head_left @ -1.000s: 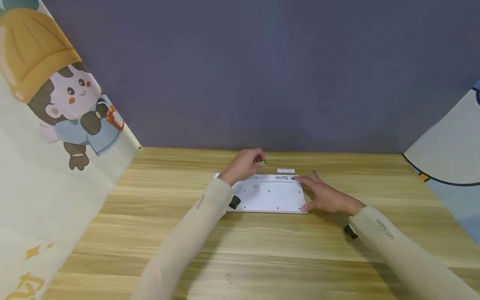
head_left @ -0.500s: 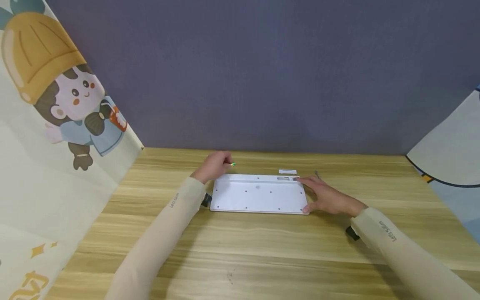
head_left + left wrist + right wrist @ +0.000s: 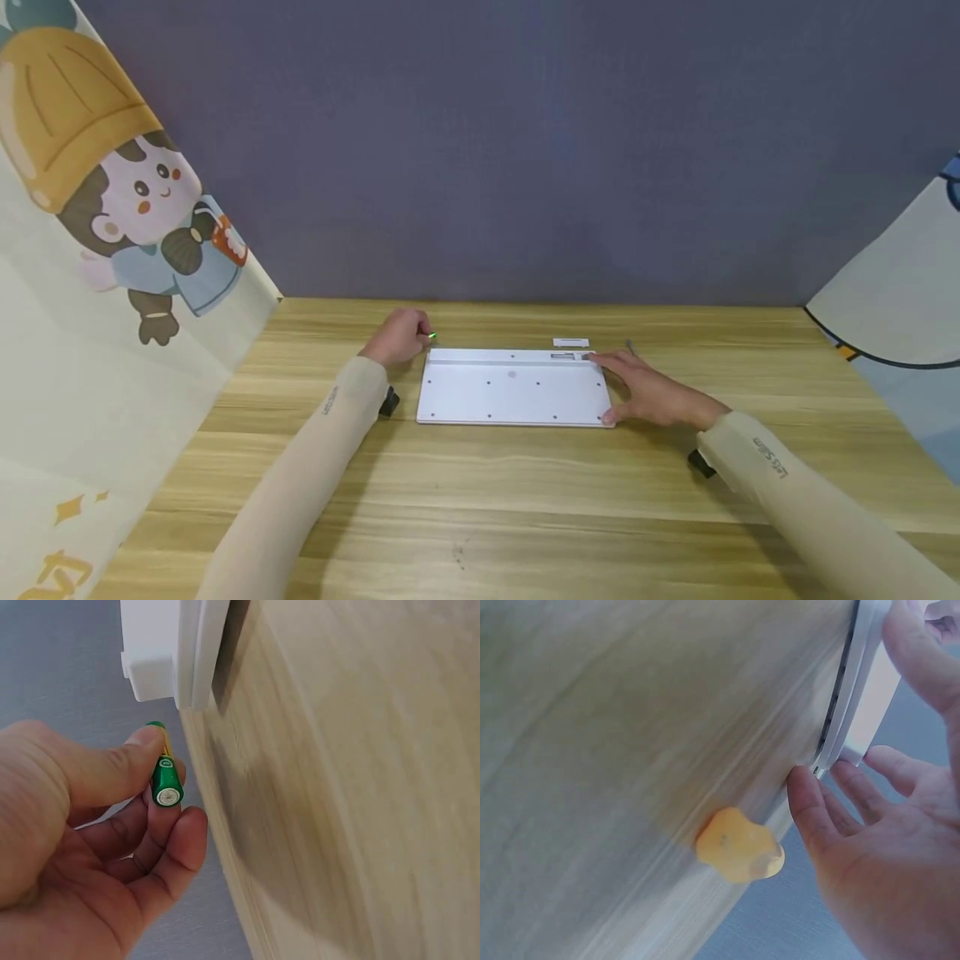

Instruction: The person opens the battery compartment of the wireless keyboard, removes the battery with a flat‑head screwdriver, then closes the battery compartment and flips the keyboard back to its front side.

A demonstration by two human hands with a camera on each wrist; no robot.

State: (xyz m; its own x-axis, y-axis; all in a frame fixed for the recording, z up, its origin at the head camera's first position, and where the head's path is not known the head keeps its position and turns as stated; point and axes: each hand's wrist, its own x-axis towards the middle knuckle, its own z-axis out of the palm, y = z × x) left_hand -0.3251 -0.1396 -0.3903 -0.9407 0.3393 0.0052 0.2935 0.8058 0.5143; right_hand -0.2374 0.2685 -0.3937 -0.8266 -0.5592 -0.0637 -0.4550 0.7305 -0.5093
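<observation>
A white keyboard (image 3: 517, 392) lies underside up on the wooden table, its small battery slot (image 3: 562, 357) uncovered near the far right corner. Beyond its far-left corner, my left hand (image 3: 397, 337) pinches a green battery (image 3: 166, 780) between thumb and fingers, apart from the keyboard. My right hand (image 3: 648, 392) holds the keyboard's right end, with the thumb at the near edge and fingertips at the far edge. Just behind the slot lies a white battery cover (image 3: 571, 342).
A yellow-orange lobed piece (image 3: 739, 846) rests on the table beside my right fingers. Behind my right hand, a thin grey tip (image 3: 630, 344) shows. A dark grey panel (image 3: 480, 150) stands along the table's far edge.
My left hand has moved left with the battery, from above the keyboard to past its far-left corner. The right hand has stayed on the keyboard's right end.
</observation>
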